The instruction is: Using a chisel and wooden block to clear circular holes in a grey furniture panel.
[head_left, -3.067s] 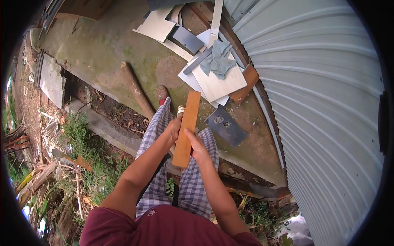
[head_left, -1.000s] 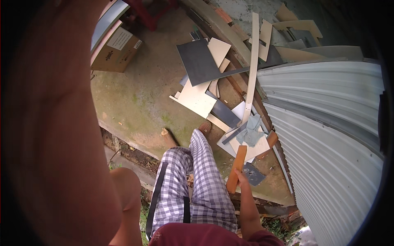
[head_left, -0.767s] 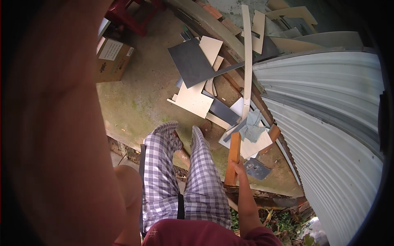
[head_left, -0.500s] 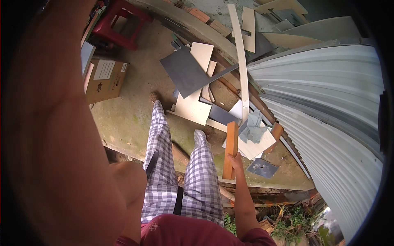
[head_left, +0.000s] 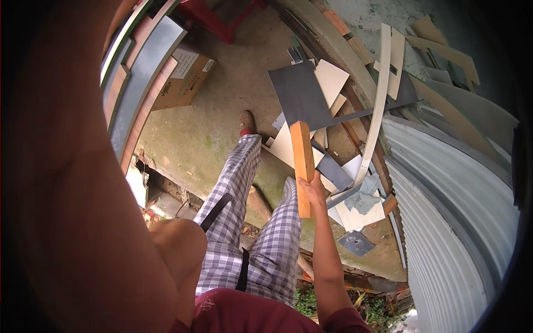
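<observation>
My right hand (head_left: 314,191) grips a short, squared block of orange-brown wood (head_left: 302,161) near its lower end. The block points away from me, above the floor and the scattered boards. My left arm (head_left: 105,211) is raised very near the camera and fills the left side, blurred. Its hand lies outside the picture. Beyond the block are a dark grey panel (head_left: 300,94), pale boards (head_left: 332,82) and a long pale strip (head_left: 379,100). A grey-blue cloth (head_left: 365,195) rests on a pale board to the right of my right hand.
Stacked panels (head_left: 141,77) stand at the left, beside a cardboard box (head_left: 186,80) and a red stool (head_left: 222,25). Corrugated metal sheeting (head_left: 438,222) curves along the right. A concrete ledge (head_left: 333,55) crosses the far side. Plants (head_left: 306,302) grow below the near floor edge.
The view has turned left, bringing the stacked panels further into the picture. My right hand has carried the wooden block left and away from me. One foot has stepped forward.
</observation>
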### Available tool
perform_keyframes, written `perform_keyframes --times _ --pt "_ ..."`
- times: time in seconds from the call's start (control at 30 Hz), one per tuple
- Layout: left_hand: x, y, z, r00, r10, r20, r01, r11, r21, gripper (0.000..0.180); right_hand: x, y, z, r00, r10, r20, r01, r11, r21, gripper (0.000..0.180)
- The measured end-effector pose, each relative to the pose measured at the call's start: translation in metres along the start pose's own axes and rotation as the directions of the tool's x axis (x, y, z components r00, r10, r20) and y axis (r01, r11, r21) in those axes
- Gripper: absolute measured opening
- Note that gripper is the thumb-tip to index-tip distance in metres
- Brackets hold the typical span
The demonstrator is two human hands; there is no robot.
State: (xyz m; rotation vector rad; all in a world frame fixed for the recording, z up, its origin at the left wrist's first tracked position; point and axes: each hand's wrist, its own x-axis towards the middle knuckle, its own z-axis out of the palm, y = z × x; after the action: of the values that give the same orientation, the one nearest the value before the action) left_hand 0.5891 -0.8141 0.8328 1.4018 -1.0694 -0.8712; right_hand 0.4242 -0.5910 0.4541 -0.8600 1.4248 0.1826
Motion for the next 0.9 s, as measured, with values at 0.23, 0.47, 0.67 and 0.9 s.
perform_keyframes --times 0.23,0.47,0.67,0.9 --pt "-0.006 0.048 -0.061 0.979 0.116 -0.165 -0.112 0.993 0.034 0.058 -0.041 -0.106 0.014 0.976 -0.192 0.104 0.203 0.973 -0.107 0.058" --pt "-0.039 0.075 -0.115 0.946 0.160 -0.282 -0.160 0.987 0.026 0.058 -0.076 -0.161 0.000 0.903 -0.381 0.198 0.428 0.829 -0.359 0.063" --pt "-0.044 0.080 -0.150 0.936 0.137 -0.325 -0.144 0.990 0.000 0.058 -0.091 -0.229 -0.003 0.810 -0.518 0.276 0.586 0.685 -0.432 0.068" --pt "-0.019 0.063 -0.131 0.948 0.094 -0.305 -0.110 0.993 -0.038 0.058 -0.117 -0.239 0.002 0.838 -0.471 0.276 0.544 0.764 -0.346 0.066"
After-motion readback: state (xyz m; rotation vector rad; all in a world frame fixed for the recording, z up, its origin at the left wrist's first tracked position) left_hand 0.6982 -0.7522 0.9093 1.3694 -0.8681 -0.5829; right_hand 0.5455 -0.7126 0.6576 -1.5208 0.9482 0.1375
